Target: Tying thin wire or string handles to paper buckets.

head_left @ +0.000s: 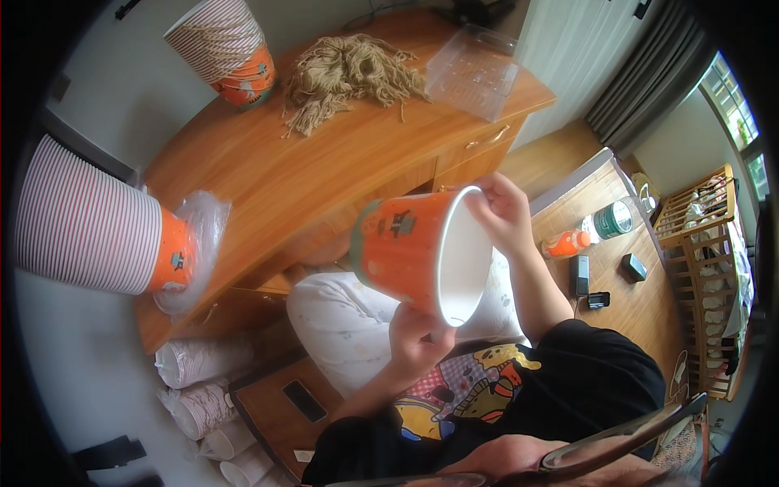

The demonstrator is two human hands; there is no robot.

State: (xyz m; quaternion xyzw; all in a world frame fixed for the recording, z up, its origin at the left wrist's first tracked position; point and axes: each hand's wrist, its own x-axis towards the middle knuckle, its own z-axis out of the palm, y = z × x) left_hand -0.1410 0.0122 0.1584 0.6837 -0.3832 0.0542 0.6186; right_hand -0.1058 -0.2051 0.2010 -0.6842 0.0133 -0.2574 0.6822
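Between my two hands is an orange paper bucket [410,247] with a white rim, a plain white inside and a small animal print. It lies tipped on its side in the air, its mouth turned toward the right. My left hand [422,337] pinches the lower part of the rim. My right hand [505,217] grips the upper part of the rim, thumb at the opening. Beyond it on the wooden desk [268,174] lies a tangled heap of beige cords [349,77]. A short stack of paper buckets [231,57], with cords hanging about them, stands left of the heap.
A tall nested stack of paper buckets [97,219] with crumpled clear plastic [203,235] stands at left. A clear plastic tray [475,73] sits at the desk's far right. Bagged stacks [199,365] lie below. A phone [305,400] is near my left arm; bottles [565,243] stand at right.
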